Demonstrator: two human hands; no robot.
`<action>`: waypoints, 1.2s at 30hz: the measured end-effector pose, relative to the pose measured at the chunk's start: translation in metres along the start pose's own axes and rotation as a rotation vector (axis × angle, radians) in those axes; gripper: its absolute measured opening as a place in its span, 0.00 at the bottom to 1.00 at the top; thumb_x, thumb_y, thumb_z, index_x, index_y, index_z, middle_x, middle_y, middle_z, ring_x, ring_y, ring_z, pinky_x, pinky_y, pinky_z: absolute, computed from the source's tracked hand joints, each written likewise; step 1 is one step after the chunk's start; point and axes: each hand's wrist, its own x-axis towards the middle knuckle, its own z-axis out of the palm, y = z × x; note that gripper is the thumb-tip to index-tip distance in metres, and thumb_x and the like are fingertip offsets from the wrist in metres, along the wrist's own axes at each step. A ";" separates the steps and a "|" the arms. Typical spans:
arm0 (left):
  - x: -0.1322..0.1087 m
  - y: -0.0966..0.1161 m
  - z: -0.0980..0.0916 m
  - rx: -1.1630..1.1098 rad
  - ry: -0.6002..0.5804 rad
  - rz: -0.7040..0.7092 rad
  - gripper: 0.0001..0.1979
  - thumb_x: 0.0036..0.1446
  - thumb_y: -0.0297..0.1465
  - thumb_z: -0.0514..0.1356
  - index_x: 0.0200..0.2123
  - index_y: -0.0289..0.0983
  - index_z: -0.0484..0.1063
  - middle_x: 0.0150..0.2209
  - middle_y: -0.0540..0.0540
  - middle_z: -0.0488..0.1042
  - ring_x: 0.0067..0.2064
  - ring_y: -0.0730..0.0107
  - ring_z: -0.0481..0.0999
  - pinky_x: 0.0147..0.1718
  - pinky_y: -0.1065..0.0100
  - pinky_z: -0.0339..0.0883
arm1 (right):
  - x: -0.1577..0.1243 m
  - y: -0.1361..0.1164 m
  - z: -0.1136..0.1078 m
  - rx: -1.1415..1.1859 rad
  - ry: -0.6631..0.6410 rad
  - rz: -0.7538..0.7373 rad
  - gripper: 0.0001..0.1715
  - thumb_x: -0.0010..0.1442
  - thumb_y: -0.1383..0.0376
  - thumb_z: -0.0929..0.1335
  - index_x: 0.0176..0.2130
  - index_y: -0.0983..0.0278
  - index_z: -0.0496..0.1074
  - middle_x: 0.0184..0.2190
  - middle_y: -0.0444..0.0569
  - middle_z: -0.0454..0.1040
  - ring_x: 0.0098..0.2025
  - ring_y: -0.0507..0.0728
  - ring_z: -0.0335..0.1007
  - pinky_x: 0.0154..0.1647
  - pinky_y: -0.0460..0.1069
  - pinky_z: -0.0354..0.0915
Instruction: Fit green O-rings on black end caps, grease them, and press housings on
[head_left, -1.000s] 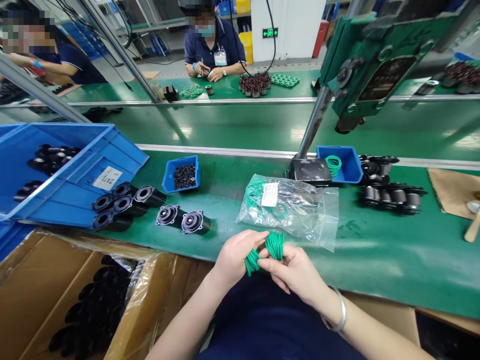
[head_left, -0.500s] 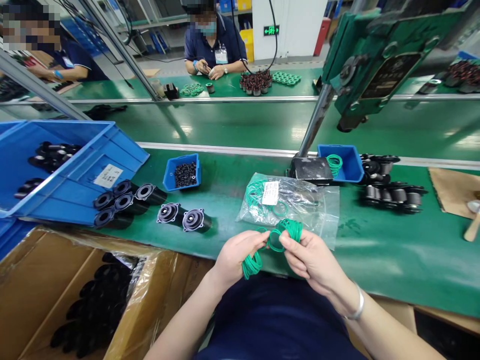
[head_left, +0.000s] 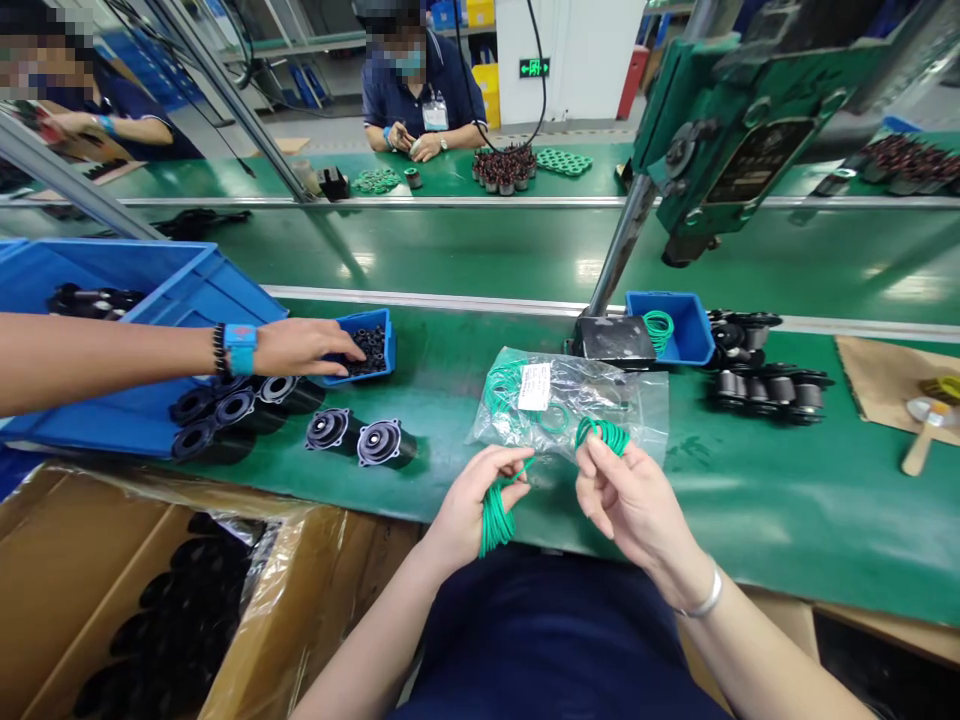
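Note:
My left hand [head_left: 474,497] is closed round a bunch of green rubber rings [head_left: 493,518] near the table's front edge. My right hand [head_left: 628,497] pinches a second bunch of green rings [head_left: 604,434], held a little higher and apart from the first. Just behind both hands lies a clear plastic bag [head_left: 570,405] with more green rings and a white label. Two black round housings [head_left: 358,438] lie on the green mat to the left of my hands.
A co-worker's arm [head_left: 150,352] with a blue wristband reaches from the left into a small blue bin of black parts [head_left: 364,346]. A big blue crate [head_left: 120,340], a cardboard box [head_left: 172,590], a blue bin with green rings [head_left: 667,325] and a green press [head_left: 720,120] stand around.
My hands have pulled apart, splitting the green rings into two bunches, with the right hand moving up and right. A co-worker's arm has come in from the left to the small blue bin.

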 end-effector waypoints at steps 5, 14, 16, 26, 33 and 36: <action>0.006 0.020 -0.023 0.547 -0.255 0.142 0.12 0.66 0.22 0.51 0.45 0.34 0.74 0.36 0.43 0.78 0.38 0.63 0.79 0.40 0.61 0.76 | 0.002 0.011 -0.001 -0.090 -0.072 -0.024 0.21 0.59 0.52 0.72 0.37 0.65 0.66 0.18 0.38 0.65 0.19 0.45 0.60 0.23 0.41 0.56; -0.003 0.024 -0.024 0.222 -0.026 0.203 0.17 0.64 0.17 0.51 0.49 0.37 0.73 0.45 0.42 0.79 0.47 0.69 0.80 0.46 0.68 0.77 | -0.009 0.027 0.002 -0.346 -0.322 0.055 0.25 0.57 0.47 0.71 0.34 0.68 0.70 0.15 0.37 0.62 0.18 0.45 0.55 0.24 0.43 0.53; -0.006 0.020 -0.019 0.193 0.033 0.232 0.17 0.63 0.16 0.53 0.49 0.37 0.74 0.46 0.41 0.79 0.48 0.68 0.80 0.47 0.67 0.78 | -0.012 0.026 0.003 -0.322 -0.337 0.060 0.25 0.57 0.48 0.72 0.34 0.67 0.69 0.14 0.36 0.61 0.17 0.44 0.53 0.23 0.43 0.50; -0.011 0.010 -0.009 0.289 0.086 0.404 0.15 0.66 0.23 0.54 0.54 0.33 0.71 0.46 0.38 0.80 0.49 0.64 0.81 0.47 0.65 0.79 | -0.015 0.025 0.000 -0.220 -0.341 0.107 0.29 0.56 0.48 0.72 0.23 0.67 0.63 0.12 0.37 0.60 0.15 0.42 0.48 0.21 0.43 0.44; -0.016 0.005 -0.006 0.355 0.059 0.482 0.18 0.69 0.26 0.51 0.60 0.34 0.66 0.45 0.39 0.80 0.49 0.62 0.81 0.51 0.59 0.78 | -0.021 0.026 0.002 0.023 -0.389 0.261 0.25 0.56 0.50 0.73 0.29 0.65 0.63 0.12 0.34 0.58 0.13 0.42 0.44 0.15 0.41 0.44; -0.017 0.006 -0.003 0.304 0.084 0.501 0.18 0.68 0.24 0.53 0.59 0.35 0.67 0.47 0.40 0.79 0.50 0.61 0.80 0.49 0.58 0.79 | -0.021 0.025 0.004 0.018 -0.312 0.225 0.24 0.57 0.48 0.72 0.32 0.66 0.65 0.12 0.34 0.57 0.13 0.42 0.44 0.15 0.40 0.43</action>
